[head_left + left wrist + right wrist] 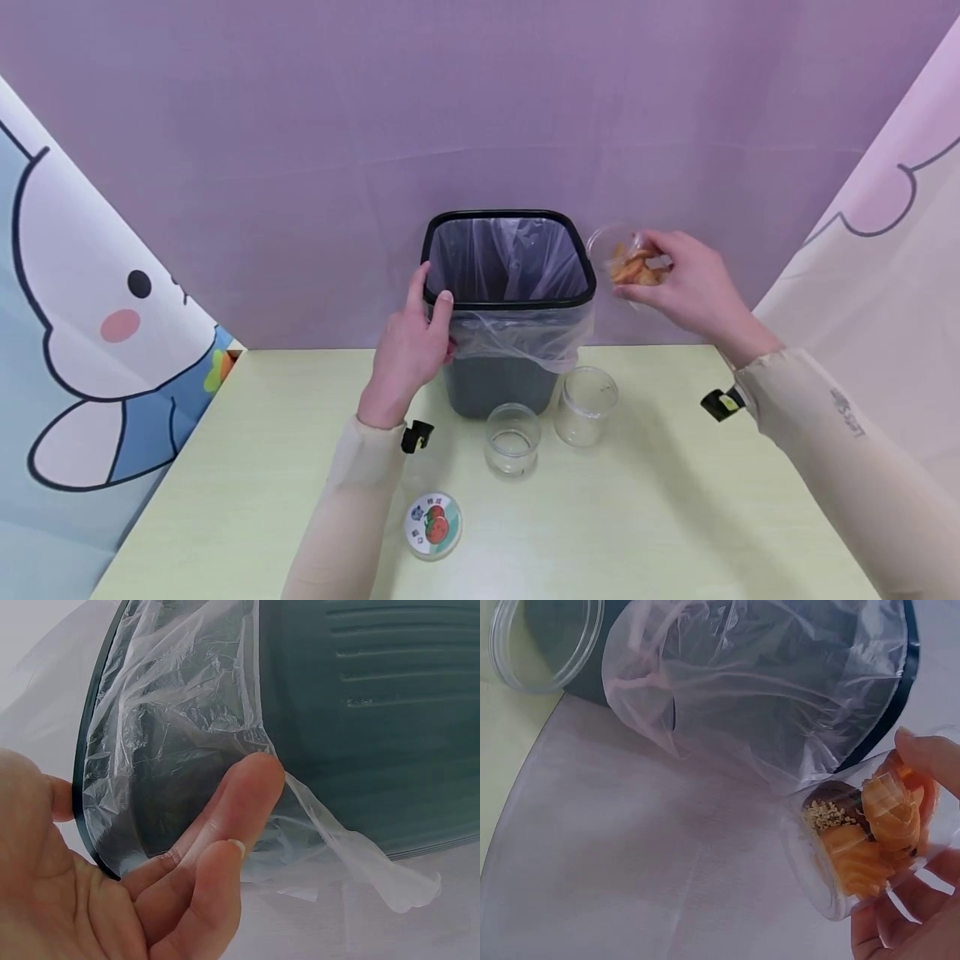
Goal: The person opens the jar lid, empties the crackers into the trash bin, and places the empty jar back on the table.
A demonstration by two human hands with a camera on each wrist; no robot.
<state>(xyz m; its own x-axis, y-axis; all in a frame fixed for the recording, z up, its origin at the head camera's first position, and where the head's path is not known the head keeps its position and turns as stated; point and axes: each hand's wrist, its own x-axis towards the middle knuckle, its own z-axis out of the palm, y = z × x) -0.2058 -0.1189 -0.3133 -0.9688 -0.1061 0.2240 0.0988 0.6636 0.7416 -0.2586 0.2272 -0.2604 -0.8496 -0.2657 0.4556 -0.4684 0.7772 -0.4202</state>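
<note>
A dark grey trash bin (491, 390) with a black rim stands at the table's back, lined with a clear plastic bag (517, 327) folded over the outside. My left hand (408, 350) grips the bin's left front corner, with the thumb at the rim and fingers against the outer wall (176, 870). Beside the bin's right rim, my right hand (693, 287) holds a clear plastic jar (810, 862), tilted. Orange peel-like pieces (892, 814) and a dark piece with pale crumbs (829, 815) lie inside it.
Two clear uncovered jars stand before the bin: a shorter jar (512, 442) and a taller jar (587, 408) to its right. A round lid (433, 525) with a tomato picture lies near my left forearm. A purple cloth (300, 183) hangs behind the table (247, 467).
</note>
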